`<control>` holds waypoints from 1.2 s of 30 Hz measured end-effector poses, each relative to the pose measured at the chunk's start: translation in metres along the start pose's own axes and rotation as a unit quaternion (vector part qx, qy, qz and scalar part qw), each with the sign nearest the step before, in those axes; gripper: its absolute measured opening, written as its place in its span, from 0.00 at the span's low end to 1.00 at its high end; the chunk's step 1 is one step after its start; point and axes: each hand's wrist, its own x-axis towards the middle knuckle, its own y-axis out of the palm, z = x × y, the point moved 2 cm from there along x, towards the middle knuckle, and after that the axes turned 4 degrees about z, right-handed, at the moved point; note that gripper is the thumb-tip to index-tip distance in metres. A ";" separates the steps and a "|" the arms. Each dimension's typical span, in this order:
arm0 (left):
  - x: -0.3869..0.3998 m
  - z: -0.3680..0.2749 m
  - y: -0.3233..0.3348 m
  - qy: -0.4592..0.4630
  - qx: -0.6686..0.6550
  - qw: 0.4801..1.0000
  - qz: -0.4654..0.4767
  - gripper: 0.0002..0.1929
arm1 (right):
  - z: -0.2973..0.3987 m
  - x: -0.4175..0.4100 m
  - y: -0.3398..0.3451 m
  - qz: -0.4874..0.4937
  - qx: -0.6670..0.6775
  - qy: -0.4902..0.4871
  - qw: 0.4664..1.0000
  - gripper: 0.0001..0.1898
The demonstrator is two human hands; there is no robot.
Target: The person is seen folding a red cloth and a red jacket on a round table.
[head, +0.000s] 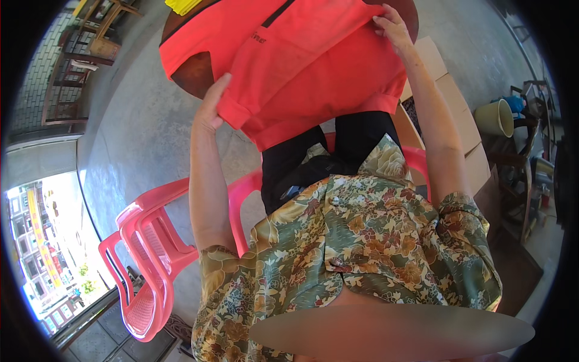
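Note:
A red sweatshirt (316, 77) with ribbed bands is spread over a round brown table (194, 74), its lower hem hanging toward my lap. Dark lettering and a dark strip show on its upper part. One sleeve lies slantwise across the body of the garment. My left hand (212, 102) grips this sleeve near its cuff, thumb on top and the fingers mostly hidden. At the far right side, my right hand (393, 29) pinches the red fabric between thumb and fingers.
Yellow cloth (182, 5) lies at the table's far left edge. Pink plastic chairs (149, 253) stand to my left. Cardboard (457, 117) is on the floor at right, near a beige bucket (494, 118). Wooden furniture (68, 86) stands at far left.

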 end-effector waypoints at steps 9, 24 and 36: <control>0.006 -0.020 0.019 0.001 0.107 0.992 0.071 0.25 | 0.007 -0.029 0.036 0.118 -0.056 0.047 0.990 0.33; 0.070 0.040 0.025 0.201 0.305 0.929 -0.056 0.23 | 0.018 -0.015 -0.006 0.125 -0.225 0.022 0.966 0.30; 0.073 -0.018 0.015 0.357 0.624 0.668 -0.190 0.22 | 0.067 0.085 -0.021 -0.017 -0.559 -0.249 0.790 0.30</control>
